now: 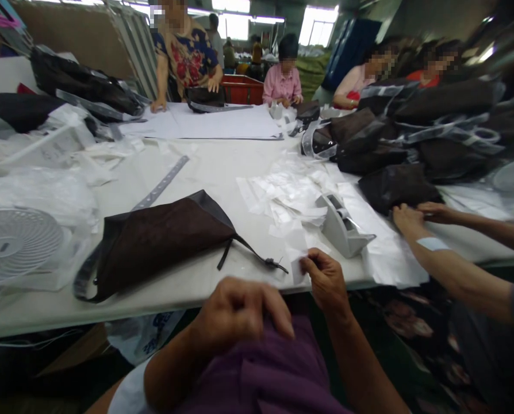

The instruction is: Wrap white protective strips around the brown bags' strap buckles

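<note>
Two hands on my feed: right hand (323, 282) has its fingers pinching a small white slip (297, 270) at the tabletop (205, 167) edge, left hand (240, 313) curled, holding nothing visible; best to keep that pinch light and the slip flat.

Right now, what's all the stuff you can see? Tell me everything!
brown bag: one, dark brown, front of the table
piled bags: many, dark brown, right side
strap: one, grey, behind the brown bag
tape dispenser: one, grey, front right
loose slips: many, white, mid-table
fan grille: one, white, left
crate: one, red, far end
co-worker's hands: two, bare, right edge
left hand: one, bare, above purple shirt
right hand: one, bare, pinching a white slip
</note>
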### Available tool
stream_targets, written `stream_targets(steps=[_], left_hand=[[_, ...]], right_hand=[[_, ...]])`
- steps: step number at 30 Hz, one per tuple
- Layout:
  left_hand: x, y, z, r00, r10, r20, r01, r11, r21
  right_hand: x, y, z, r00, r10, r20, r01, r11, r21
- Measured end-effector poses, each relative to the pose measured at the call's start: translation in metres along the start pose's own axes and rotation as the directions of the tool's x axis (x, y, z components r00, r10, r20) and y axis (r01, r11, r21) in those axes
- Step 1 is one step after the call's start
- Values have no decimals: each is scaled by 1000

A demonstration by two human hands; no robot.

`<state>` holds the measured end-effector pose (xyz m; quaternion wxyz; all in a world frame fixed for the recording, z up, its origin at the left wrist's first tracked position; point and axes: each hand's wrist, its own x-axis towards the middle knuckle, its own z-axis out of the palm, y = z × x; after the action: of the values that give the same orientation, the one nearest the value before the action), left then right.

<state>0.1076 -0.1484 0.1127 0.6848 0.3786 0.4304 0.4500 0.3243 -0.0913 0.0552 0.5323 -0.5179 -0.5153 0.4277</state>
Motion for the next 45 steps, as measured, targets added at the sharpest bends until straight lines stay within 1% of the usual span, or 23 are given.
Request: stream_targets(steps=[2, 3, 5, 7, 8, 9, 12, 13, 15, 18, 22, 24, 27, 29, 30, 31, 32, 34, 36, 38, 40, 43, 45], left_hand=[[31, -17, 3, 998, 12, -58, -15, 999, -52], [43, -25, 4, 997, -19, -73, 12, 995, -101], [58, -40, 3, 996, -92, -13, 87, 967, -240], [63, -49, 3, 989, -133, 64, 147, 932, -331], [64, -52, 3, 989, -136, 57, 147, 928, -342], [65, -53, 3, 990, -138, 20, 136, 934, -331], [67, -57, 0, 980, -125, -154, 88, 971, -224], [68, -58, -2, 974, -108, -197, 72, 981, -179], [68, -59, -6, 967, -61, -248, 39, 995, -91], [66, -58, -11, 964, -5, -267, 6, 1000, 5], [64, -60, -11, 968, -30, -248, 32, 999, 2], [65, -62, -9, 964, 18, -267, -15, 1000, 14], [64, -63, -8, 950, 106, -294, -92, 994, 61], [62, -61, -8, 953, 135, -272, -94, 983, 157], [60, -58, -8, 955, 152, -253, -91, 967, 236], [58, -56, -8, 957, 173, -233, -92, 942, 322], [56, -53, -8, 958, 193, -211, -96, 912, 399], [53, -48, -8, 963, 209, -172, -104, 871, 481], [51, -46, -8, 967, 200, -155, -101, 866, 490], [51, -45, -9, 971, 186, -150, -91, 868, 488], [50, -47, -10, 973, 181, -145, -88, 866, 492], [50, -51, -13, 976, 180, -122, -94, 855, 510], [49, -52, -13, 977, 182, -110, -97, 842, 530]], right_hand=[[-9, 1, 2, 999, -15, 42, 16, 1000, -19], [-12, 2, 4, 997, -21, 69, 24, 999, -37], [-18, 6, 7, 992, -30, 122, 41, 996, -84], [-23, 11, 12, 982, -26, 186, 51, 990, -130], [-25, 14, 15, 976, -22, 216, 55, 987, -148], [-28, 17, 17, 970, -17, 243, 58, 985, -162], [-37, 24, 24, 955, -11, 296, 72, 978, -197], [-40, 26, 25, 954, -6, 298, 71, 975, -209], [-44, 29, 27, 961, 18, 275, 46, 973, -228], [-47, 31, 27, 967, 57, 249, 7, 968, -249], [-47, 32, 27, 961, 45, 273, 30, 964, -265], [-47, 31, 26, 960, 50, 277, 32, 959, -282], [-46, 29, 24, 952, 124, 282, -21, 939, -344], [-46, 24, 22, 968, 126, 215, -39, 929, -369], [-45, 20, 22, 984, 78, 163, -13, 930, -367], [-45, 15, 22, 994, -1, 113, 42, 932, -359], [-44, 10, 23, 992, -97, 78, 119, 928, -354], [-42, -3, 25, 957, -279, 80, 288, 889, -356], [-37, -14, 27, 911, -386, 147, 413, 834, -366], [-32, -22, 29, 878, -426, 218, 479, 790, -384], [-28, -26, 31, 854, -437, 284, 519, 757, -397], [-23, -26, 32, 824, -414, 386, 556, 719, -416], [-22, -24, 33, 816, -392, 424, 563, 705, -432]])
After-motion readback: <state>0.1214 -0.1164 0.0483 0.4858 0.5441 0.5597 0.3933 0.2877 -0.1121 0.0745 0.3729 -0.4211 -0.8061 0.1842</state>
